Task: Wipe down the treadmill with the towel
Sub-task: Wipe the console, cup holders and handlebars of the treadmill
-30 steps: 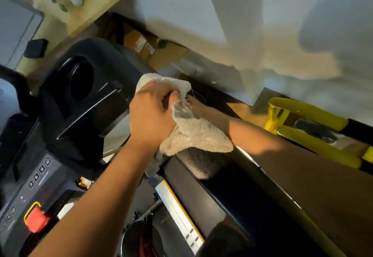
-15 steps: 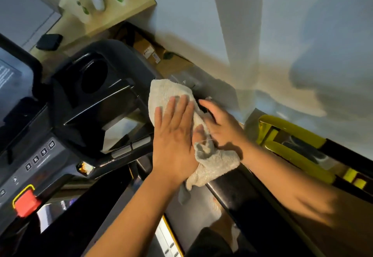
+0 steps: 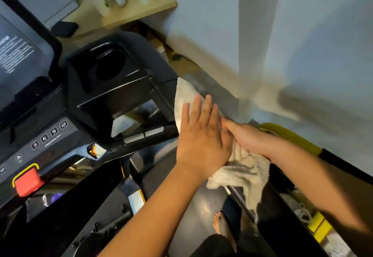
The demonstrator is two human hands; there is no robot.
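Note:
A cream towel lies draped over the right handrail of the black treadmill, beside the console. My left hand lies flat on the towel's upper part with its fingers straight and pressing down. Just to the right, my right hand rests on the towel too. Its fingers point left and are partly hidden under my left hand. The towel's lower end hangs off the rail towards the belt.
The console has a cup holder, number buttons, a red safety key and a screen. A wooden shelf with paper cups is on the wall behind. A yellow-handled frame stands right of the rail. My bare foot is on the belt.
My left hand went from gripping the bunched towel to lying flat on it. Both hands and the towel slid along the rail, and the towel is spread out longer.

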